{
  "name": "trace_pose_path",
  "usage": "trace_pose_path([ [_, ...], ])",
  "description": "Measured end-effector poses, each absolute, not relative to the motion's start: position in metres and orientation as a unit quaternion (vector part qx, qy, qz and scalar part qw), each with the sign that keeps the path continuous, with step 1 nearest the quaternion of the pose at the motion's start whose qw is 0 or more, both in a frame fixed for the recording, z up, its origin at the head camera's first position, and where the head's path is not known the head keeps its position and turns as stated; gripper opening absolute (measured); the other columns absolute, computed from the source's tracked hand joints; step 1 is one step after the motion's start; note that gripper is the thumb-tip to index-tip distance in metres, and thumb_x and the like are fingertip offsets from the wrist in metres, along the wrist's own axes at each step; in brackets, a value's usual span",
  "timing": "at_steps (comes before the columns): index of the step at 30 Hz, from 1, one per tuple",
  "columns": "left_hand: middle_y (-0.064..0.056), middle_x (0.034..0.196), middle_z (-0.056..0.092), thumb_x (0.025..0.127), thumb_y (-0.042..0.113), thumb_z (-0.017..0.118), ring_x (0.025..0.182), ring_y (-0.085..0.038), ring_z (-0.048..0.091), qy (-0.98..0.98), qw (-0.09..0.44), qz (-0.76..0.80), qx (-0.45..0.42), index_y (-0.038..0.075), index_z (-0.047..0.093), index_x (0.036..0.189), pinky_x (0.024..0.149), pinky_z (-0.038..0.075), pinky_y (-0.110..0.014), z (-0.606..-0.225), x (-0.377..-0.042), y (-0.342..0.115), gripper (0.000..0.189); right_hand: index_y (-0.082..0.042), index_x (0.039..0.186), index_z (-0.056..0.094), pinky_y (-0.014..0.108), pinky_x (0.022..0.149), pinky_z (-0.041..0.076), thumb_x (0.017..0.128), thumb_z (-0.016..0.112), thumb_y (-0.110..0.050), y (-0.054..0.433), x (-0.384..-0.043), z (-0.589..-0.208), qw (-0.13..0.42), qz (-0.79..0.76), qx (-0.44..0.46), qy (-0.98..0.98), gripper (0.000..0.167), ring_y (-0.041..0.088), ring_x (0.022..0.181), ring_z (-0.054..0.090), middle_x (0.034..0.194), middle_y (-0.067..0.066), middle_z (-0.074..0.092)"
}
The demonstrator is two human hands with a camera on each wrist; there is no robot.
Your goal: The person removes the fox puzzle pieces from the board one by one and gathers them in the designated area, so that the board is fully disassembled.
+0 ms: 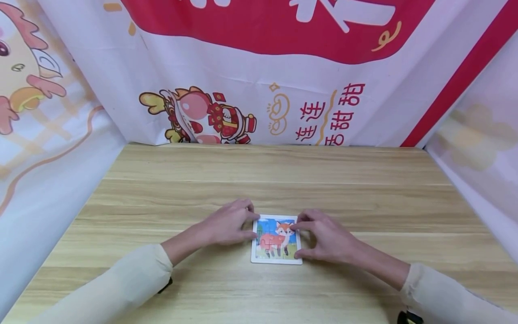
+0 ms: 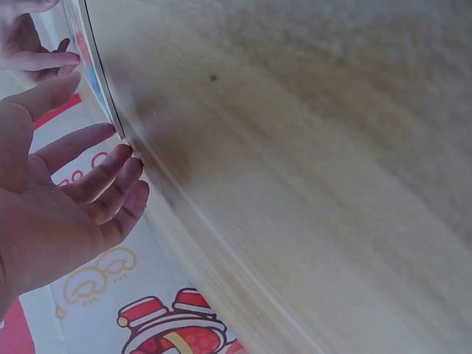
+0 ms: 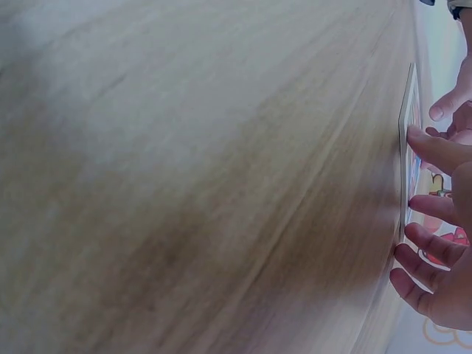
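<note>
A square fox jigsaw puzzle point(image 1: 269, 243) in a white frame lies flat on the wooden table, its pieces joined into one picture. At its left side is my left hand point(image 1: 232, 223), with the index fingertip on the upper left corner and the thumb at the left edge. My right hand point(image 1: 329, 236) touches the right side, its thumb near the lower right corner and a fingertip over the picture by the fox's head. Both wrist views show fingers point(image 2: 96, 181) spread and only slightly bent, not wrapped round the frame. Seen edge-on, the puzzle point(image 3: 404, 147) sits low against the tabletop.
The wood-grain table point(image 1: 283, 180) reaches back to a printed cloth point(image 1: 226, 67) with red and white patterns. Cloth walls point(image 1: 52, 157) also stand along the left and right sides. Pale sleeves point(image 1: 117, 283) cover both forearms.
</note>
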State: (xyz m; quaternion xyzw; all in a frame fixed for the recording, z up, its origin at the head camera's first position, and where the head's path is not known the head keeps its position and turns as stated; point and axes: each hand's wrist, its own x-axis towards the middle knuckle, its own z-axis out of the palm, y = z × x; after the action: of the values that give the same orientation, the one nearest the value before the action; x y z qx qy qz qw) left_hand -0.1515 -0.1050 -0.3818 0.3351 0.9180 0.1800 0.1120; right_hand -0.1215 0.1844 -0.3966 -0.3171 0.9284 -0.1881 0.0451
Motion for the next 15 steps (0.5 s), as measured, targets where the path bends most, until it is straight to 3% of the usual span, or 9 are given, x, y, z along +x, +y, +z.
trace_pose_path([
  [15,-0.007,0.119,0.061,0.089,0.025,0.083,0.108,-0.021,0.056,0.916,0.105,0.217,0.322,0.000,0.073,0.121,0.094,0.051,-0.040,-0.3845,-0.1518,-0.0992,0.041,-0.010,0.122,0.077,0.045,0.097,0.053,0.074,0.093,-0.042,0.1806,-0.1220,-0.3941,0.051,-0.182,-0.313,0.931,0.060,0.021,0.112,0.058,0.122,0.005,0.063],
])
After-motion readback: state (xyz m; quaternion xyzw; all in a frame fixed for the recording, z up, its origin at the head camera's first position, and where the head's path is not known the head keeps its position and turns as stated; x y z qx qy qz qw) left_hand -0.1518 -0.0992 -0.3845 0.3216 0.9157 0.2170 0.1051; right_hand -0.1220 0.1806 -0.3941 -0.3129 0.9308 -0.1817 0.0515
